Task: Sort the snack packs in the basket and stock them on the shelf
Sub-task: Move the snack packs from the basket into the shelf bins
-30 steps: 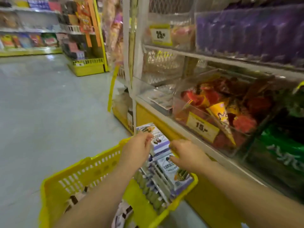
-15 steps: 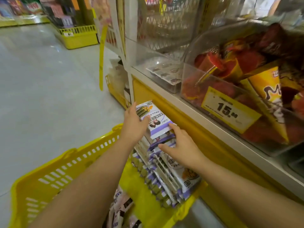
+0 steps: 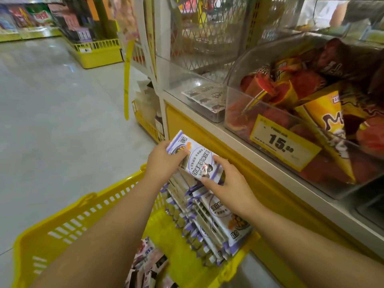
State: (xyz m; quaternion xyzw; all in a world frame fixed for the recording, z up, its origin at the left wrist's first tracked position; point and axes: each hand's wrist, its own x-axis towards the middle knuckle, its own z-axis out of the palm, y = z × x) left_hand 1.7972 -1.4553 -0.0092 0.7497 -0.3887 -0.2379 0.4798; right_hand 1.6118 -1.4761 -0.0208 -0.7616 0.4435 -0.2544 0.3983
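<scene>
A yellow plastic basket (image 3: 68, 223) sits low in front of me. A row of white-and-purple snack packs (image 3: 209, 223) stands on edge at its right end. My left hand (image 3: 164, 161) grips the far end of a small stack of these packs (image 3: 197, 157), lifted above the row. My right hand (image 3: 230, 188) holds the near end of the same stack. More loose packs (image 3: 145, 265) lie at the basket's bottom. On the shelf, a clear bin (image 3: 187, 86) holds a few flat packs (image 3: 205, 96) of a similar kind.
A clear bin of red and yellow cone snacks (image 3: 295, 100) with a yellow price tag (image 3: 284, 142) reading 15 stands right of the flat-pack bin. The shelf's yellow base (image 3: 207, 129) runs beside the basket. Grey floor (image 3: 52, 111) lies to the left, other shelves (image 3: 87, 34) beyond.
Both hands have lifted the top packs higher out of the basket's row. The right hand moved from pressing the row to gripping the stack's near end. The view came closer to the shelf.
</scene>
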